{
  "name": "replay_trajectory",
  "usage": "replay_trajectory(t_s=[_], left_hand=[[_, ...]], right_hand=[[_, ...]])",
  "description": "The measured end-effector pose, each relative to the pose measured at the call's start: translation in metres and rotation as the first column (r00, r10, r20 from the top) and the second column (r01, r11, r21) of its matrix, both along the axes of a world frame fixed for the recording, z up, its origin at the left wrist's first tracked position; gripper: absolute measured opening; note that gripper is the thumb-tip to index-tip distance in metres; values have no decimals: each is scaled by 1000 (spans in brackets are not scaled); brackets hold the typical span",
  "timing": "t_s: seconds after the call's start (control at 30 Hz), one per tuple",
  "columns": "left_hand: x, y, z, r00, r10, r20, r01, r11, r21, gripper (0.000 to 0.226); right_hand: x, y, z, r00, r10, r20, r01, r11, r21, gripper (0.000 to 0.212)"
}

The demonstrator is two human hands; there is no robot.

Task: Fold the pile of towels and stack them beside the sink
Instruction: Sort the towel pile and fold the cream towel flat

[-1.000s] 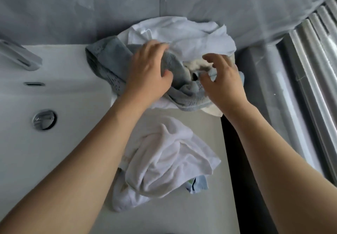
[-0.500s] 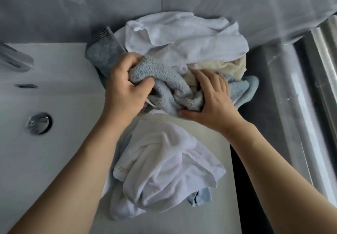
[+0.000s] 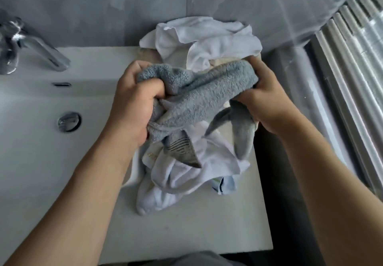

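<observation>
both your left hand (image 3: 132, 102) and right hand (image 3: 267, 98) clutch the bunched grey towel (image 3: 203, 95), whose trailing ends risk dragging the white towels (image 3: 186, 172) off the counter (image 3: 186, 234).

Soft, cool daylight from my right — dim overall, glare on the faucet (image 3: 39, 48), edges bowed and slightly blurred.

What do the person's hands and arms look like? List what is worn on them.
Nothing is worn. The left hand and right hand are gloveless, with no rings, watch or bracelets visible. Both forearms are uncovered right to the frame edge, with no sleeves in view.
</observation>
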State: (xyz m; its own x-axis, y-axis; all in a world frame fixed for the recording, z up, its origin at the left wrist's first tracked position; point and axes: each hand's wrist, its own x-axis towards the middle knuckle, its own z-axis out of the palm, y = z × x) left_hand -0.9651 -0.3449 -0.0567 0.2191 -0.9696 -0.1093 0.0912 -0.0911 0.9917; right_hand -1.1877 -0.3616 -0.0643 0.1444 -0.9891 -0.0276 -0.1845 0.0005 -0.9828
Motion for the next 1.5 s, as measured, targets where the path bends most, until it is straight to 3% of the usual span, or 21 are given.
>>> replay_trajectory(t_s=[0.07,0.1,0.13,0.2,0.23,0.27,0.3,0.33,0.37,0.47,0.5,0.57,0.63,0.73,0.9,1.0,1.17,1.27,1.37,1.43,1.5], left_hand=[[7,9,-9,995,51,87,-47,997,-55,33],[11,15,-18,982,100,163,-84,992,-97,40],[14,23,-31,955,141,261,-105,984,-146,48],[17,37,-67,875,109,471,-49,989,-139,59],[16,46,-89,802,-21,597,49,998,-31,61],[14,58,-112,647,-216,731,156,976,150,61],[10,72,-133,449,-400,799,210,916,341,63],[8,83,-148,286,-515,808,213,856,470,67],[6,88,-156,202,-573,794,204,818,538,71],[8,69,-144,256,-625,738,210,781,589,73],[11,59,-135,323,-596,735,203,802,562,74],[13,46,-115,523,-394,756,168,917,362,74],[13,40,-97,650,-173,740,98,985,144,62],[9,18,-84,687,-100,720,66,995,76,42],[-17,-36,-72,587,-105,803,206,978,-23,47],[-34,-80,-69,475,-44,879,271,958,-99,54],[-60,-158,-78,236,-116,965,224,973,63,79],[-58,-187,-79,134,9,991,206,978,-37,54],[-55,-190,-67,95,117,989,304,942,-141,38],[-56,-186,-59,235,157,959,342,910,-233,31],[-62,-166,-40,537,156,829,340,859,-382,25]], right_hand=[[1,3,1,983,56,175,-81,987,139,48],[4,7,-4,979,63,193,-98,979,181,51],[10,13,-14,991,52,121,-75,979,192,52],[20,27,-51,970,45,-238,-7,987,158,58],[24,40,-76,888,99,-450,-11,981,196,65],[29,58,-100,762,212,-611,-26,954,298,71],[32,79,-121,646,323,-692,-22,914,406,76],[35,96,-137,597,384,-704,-6,880,475,80],[36,105,-147,610,392,-688,9,865,501,82],[32,86,-140,680,362,-638,33,854,519,89],[30,73,-131,683,369,-630,22,852,523,94],[23,51,-107,783,285,-553,5,886,463,98],[16,34,-87,896,108,-431,37,949,313,86],[12,11,-72,913,-84,-400,132,987,94,54],[9,-30,-73,767,-168,-619,113,985,-127,56],[3,-63,-74,702,-211,-680,106,975,-194,65],[-10,-132,-77,512,-307,-802,104,949,-297,71],[-20,-170,-77,478,-225,-849,18,969,-246,73],[-25,-180,-68,541,-214,-814,10,969,-248,76],[-27,-182,-60,582,-237,-777,36,963,-267,78],[-37,-170,-49,586,-278,-761,-2,939,-344,77]])
